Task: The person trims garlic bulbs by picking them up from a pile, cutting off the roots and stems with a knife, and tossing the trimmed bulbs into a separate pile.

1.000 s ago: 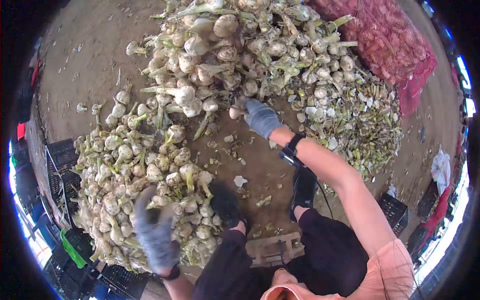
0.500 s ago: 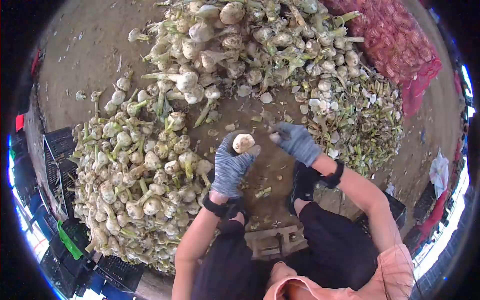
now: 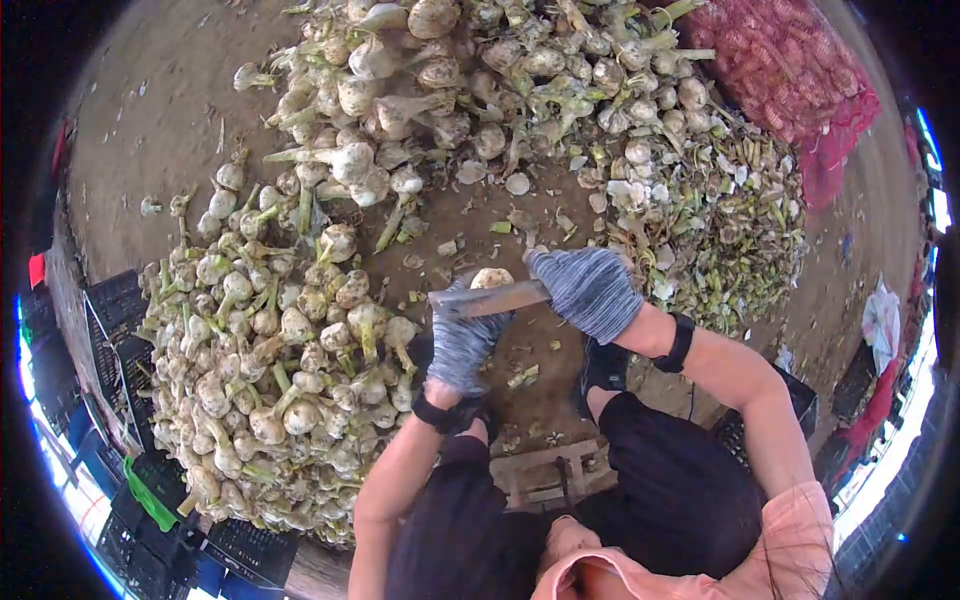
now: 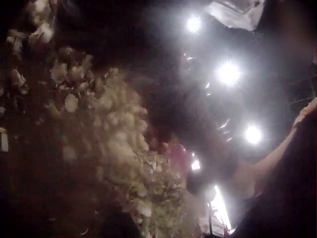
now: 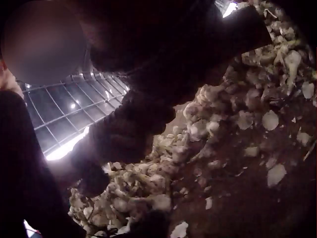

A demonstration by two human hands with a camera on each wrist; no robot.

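In the head view the gloved left hand [image 3: 462, 345] holds a pale garlic bulb [image 3: 491, 278], whose top shows above the fingers. Curled round the handle end of a knife, the gloved right hand [image 3: 588, 292] is just right of it. The knife's broad blade [image 3: 495, 299] points left across the left hand, in front of the bulb; whether it touches the bulb I cannot tell. In the right wrist view the right hand [image 5: 163, 64] is a dark shape, with a dark flat blade [image 5: 247, 34] at upper right. The left wrist view is dark and blurred.
A heap of stemmed garlic [image 3: 270, 370] lies at left and another [image 3: 400, 100] at the top. Trimmings [image 3: 720, 240] are piled on the right beside a red mesh sack [image 3: 785, 70]. Black crates [image 3: 120, 310] stand at the left edge; a low wooden stool [image 3: 540, 475] is between the legs.
The left hand has come from the left heap to the middle and now holds a bulb. The right hand has drawn back from the top heap, and its knife now lies across the left hand.
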